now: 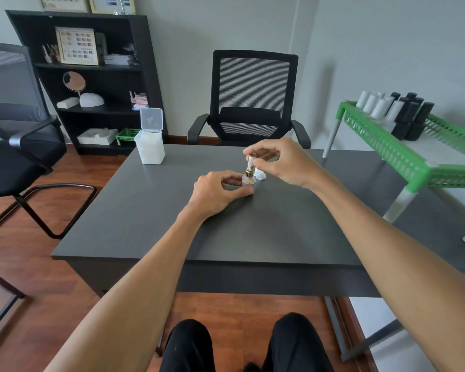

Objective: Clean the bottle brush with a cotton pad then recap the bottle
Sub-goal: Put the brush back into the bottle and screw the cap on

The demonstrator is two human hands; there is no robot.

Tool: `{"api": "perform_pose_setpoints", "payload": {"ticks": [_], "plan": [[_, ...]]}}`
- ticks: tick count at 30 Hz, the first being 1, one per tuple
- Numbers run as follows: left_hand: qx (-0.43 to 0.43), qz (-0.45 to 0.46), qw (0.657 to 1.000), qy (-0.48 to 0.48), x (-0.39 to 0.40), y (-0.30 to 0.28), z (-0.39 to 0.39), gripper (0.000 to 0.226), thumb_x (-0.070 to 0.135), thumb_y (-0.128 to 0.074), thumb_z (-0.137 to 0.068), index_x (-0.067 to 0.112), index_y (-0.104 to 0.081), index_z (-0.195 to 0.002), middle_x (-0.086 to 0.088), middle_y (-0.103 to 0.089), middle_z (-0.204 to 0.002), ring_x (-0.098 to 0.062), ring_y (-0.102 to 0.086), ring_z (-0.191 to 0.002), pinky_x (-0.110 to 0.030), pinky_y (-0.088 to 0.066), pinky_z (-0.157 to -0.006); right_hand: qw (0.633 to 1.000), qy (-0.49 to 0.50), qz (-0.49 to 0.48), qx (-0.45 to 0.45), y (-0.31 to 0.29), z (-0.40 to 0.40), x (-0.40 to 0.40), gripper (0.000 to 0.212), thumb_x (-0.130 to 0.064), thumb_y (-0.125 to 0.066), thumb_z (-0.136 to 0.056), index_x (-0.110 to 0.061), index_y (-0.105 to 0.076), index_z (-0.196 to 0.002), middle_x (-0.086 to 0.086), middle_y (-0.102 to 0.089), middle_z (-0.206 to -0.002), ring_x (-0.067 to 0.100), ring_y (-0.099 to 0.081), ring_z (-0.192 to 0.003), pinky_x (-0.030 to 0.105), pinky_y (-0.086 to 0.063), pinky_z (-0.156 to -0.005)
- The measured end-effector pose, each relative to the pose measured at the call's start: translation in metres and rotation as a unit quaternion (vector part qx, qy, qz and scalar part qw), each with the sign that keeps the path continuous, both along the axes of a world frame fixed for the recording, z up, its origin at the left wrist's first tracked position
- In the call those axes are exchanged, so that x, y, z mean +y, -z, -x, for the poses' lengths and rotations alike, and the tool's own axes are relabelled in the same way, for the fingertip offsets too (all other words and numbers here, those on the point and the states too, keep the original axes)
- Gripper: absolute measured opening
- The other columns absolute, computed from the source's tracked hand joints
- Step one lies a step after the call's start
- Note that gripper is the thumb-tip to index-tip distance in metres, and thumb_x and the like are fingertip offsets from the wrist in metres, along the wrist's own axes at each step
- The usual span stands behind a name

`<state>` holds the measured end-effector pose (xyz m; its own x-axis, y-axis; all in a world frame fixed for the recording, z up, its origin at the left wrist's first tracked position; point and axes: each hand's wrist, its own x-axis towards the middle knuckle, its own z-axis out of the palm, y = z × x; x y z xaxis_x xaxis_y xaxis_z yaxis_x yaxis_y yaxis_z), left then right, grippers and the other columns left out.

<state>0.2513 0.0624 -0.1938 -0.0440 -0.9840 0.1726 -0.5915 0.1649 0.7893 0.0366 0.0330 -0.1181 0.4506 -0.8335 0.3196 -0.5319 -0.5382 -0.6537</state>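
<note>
A small pale pink bottle (pixel 249 182) with a gold heart mark stands on the dark grey desk (pixel 253 229). My left hand (pixel 220 193) grips its body between thumb and fingers. A tall white cap with a gold collar (pixel 251 165) sits upright on the bottle's neck. My right hand (pixel 282 162) pinches the top of that cap with its fingertips. The brush is hidden inside. A crumpled white cotton pad (pixel 260 174) lies on the desk just right of the bottle, under my right hand.
A clear box of cotton pads (pixel 150 146) with its lid flipped up stands at the desk's far left. A green rack (pixel 403 154) with white and black bottles (pixel 395 110) sits at the right. A black chair (pixel 253 98) faces me beyond the desk.
</note>
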Motion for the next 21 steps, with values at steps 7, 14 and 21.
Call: {"api": "perform_pose_setpoints", "payload": {"ticks": [7, 14, 21], "plan": [[-0.002, -0.009, 1.0, 0.006, 0.0, -0.001, -0.001, 0.031, 0.065, -0.082, -0.082, 0.05, -0.074, -0.108, 0.028, -0.077, -0.097, 0.0, -0.065, -0.095, -0.029, -0.052, -0.085, 1.0, 0.001, -0.006, -0.019, 0.005, -0.002, 0.001, 0.04, -0.031, -0.081, -0.095, -0.035, -0.075, -0.134, -0.01, -0.079, -0.118, 0.013, -0.074, -0.107, 0.038, -0.061, -0.101], [-0.007, -0.008, 1.0, 0.008, 0.0, -0.002, 0.0, 0.038, 0.063, -0.082, -0.083, 0.044, -0.077, -0.115, 0.026, -0.077, -0.101, -0.001, -0.065, -0.097, -0.022, -0.047, -0.078, 0.999, 0.004, -0.005, -0.034, 0.012, -0.003, -0.002, 0.036, -0.032, -0.082, -0.093, -0.031, -0.077, -0.128, -0.011, -0.08, -0.111, 0.011, -0.075, -0.104, 0.034, -0.061, -0.098], [-0.008, -0.007, 1.0, 0.005, -0.001, 0.0, -0.001, 0.036, 0.066, -0.082, -0.081, 0.047, -0.076, -0.111, 0.026, -0.078, -0.101, 0.002, -0.066, -0.095, -0.026, -0.051, -0.084, 0.994, -0.002, -0.045, -0.096, 0.022, -0.002, -0.007, 0.032, -0.019, -0.082, -0.095, -0.019, -0.079, -0.126, -0.001, -0.083, -0.111, 0.02, -0.077, -0.11, 0.036, -0.06, -0.103]]}}
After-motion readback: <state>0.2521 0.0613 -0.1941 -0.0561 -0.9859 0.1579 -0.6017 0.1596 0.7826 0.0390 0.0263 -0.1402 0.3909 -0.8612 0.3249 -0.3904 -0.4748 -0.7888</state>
